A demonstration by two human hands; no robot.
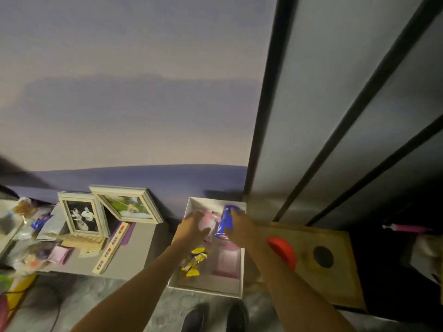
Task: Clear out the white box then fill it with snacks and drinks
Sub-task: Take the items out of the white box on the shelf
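Left hand: the left hand (191,227) is inside the far part of the white box (217,287), its fingers curled around a pale pink packet (206,221); it grasps this packet.
Right hand: the right hand (239,227) is closed around a blue can (226,221), which stands tilted in the far right part of the box, just beside the pink packet.
White box: it stands open on the grey table (141,245), against the wall, with its near rim over the table's front edge.
Inside the box: a yellow snack wrapper (194,261) lies under the left forearm; a pink flat pack (226,262) lies at the near right; the near strip of the bottom is bare.
Right side: a wooden board (335,279) with a round hole touches or almost touches the box wall; a red round piece (282,251) lies on it, close to the right forearm. Little free room here.
Left side: a bare strip of table is between the box and a long striped box (111,248); behind it stand two picture frames (82,215), one leaning.
Hard to make out: the things at the far left edge are blurred; I cannot tell what they are.
Cut off: two dark shoes (213,318) are at the bottom edge.
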